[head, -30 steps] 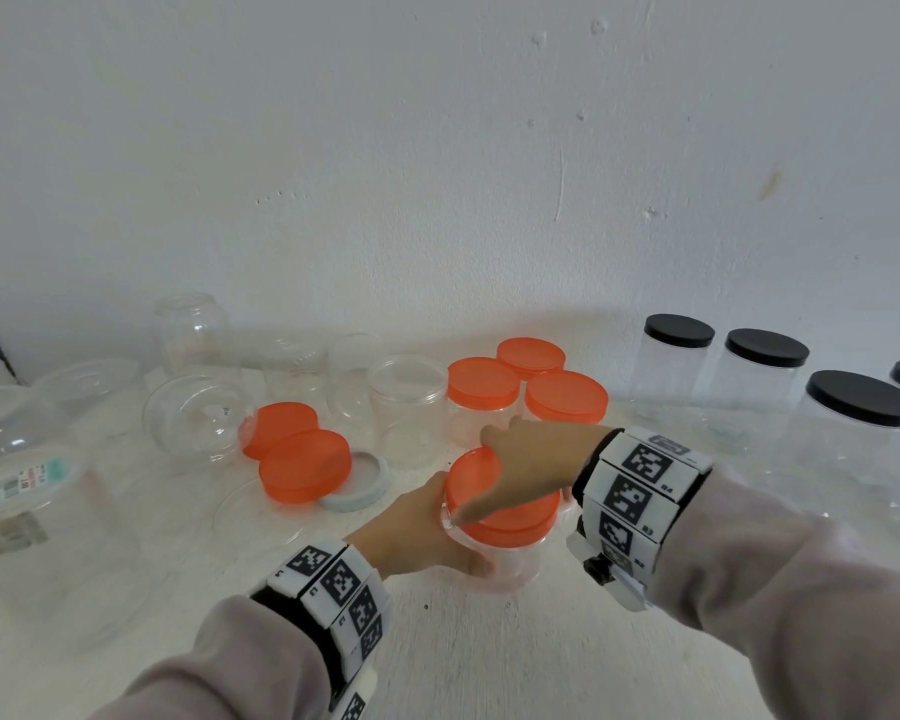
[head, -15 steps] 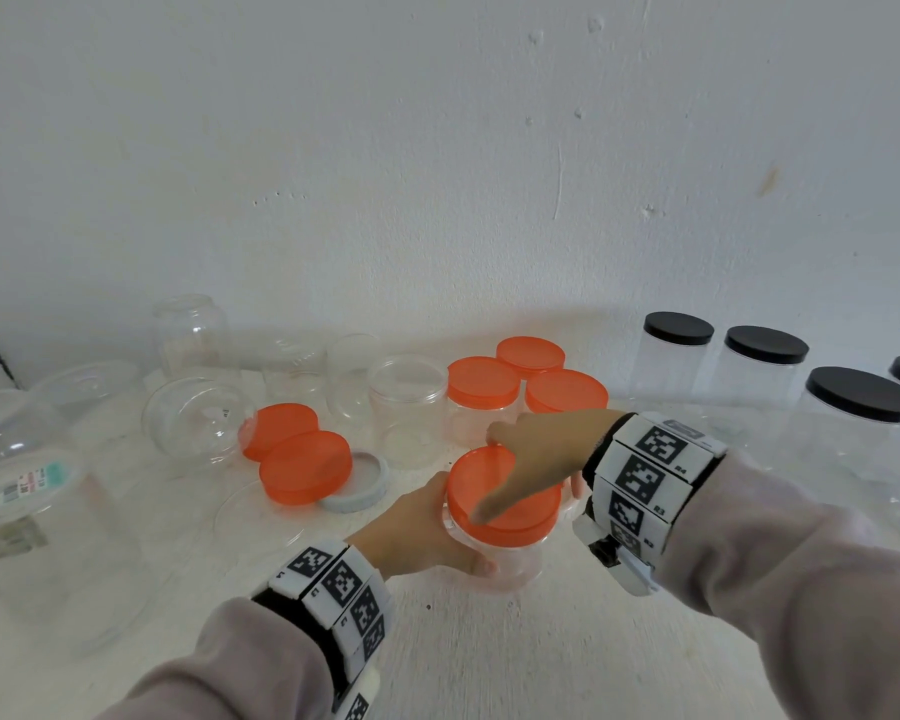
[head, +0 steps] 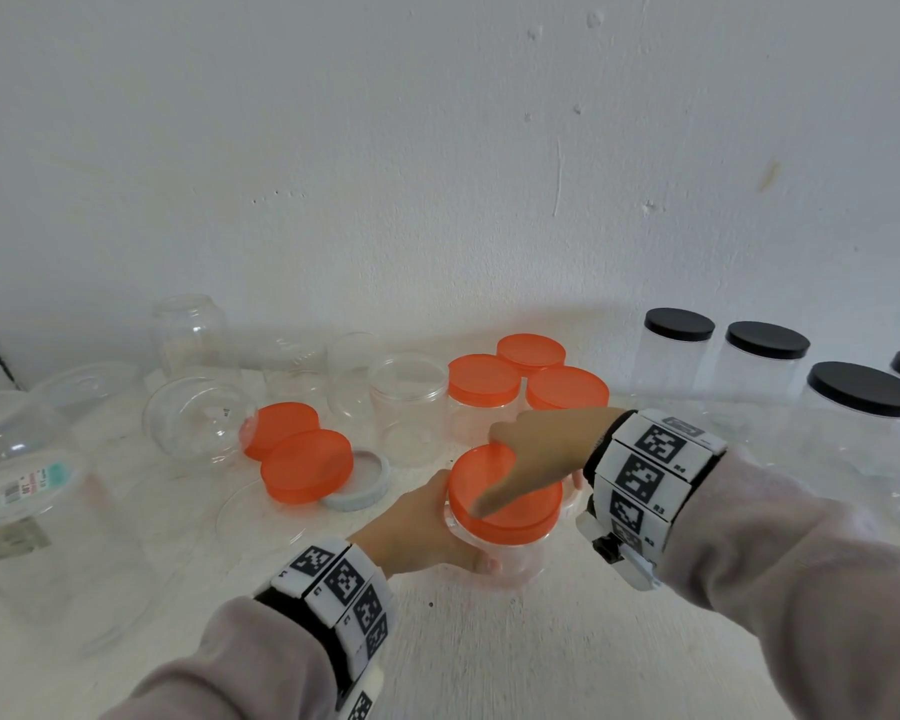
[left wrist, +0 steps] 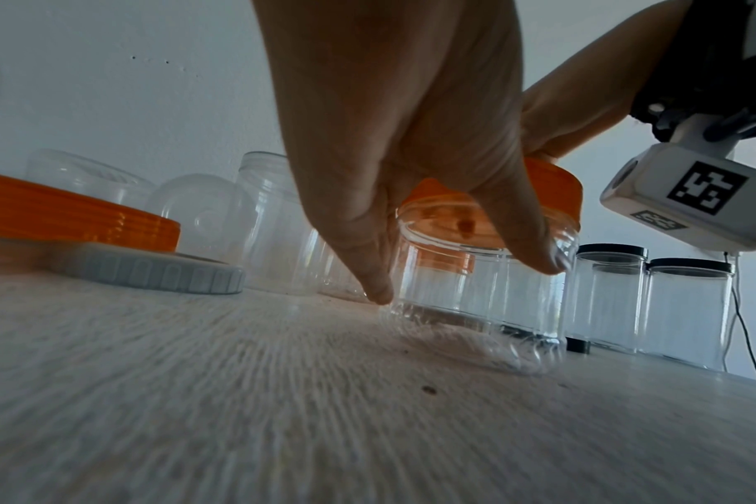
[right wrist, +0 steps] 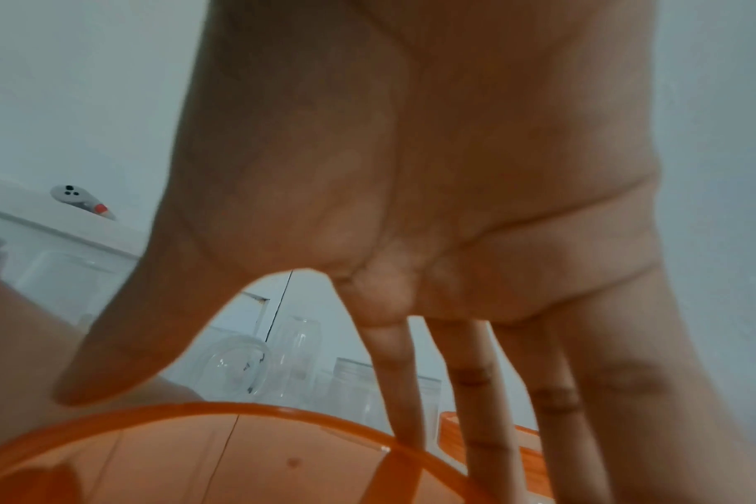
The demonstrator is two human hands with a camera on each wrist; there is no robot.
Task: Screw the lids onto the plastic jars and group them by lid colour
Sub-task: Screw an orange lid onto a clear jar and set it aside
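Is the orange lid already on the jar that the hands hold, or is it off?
On. The orange lid covers the mouth of the jar, the right hand over it. How tightly it is screwed cannot be told.

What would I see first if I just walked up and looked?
Two hands in the middle: the left hand grips a clear jar while the right hand sits on its orange lid. Behind stand three orange-lidded jars, and black-lidded jars line the right.
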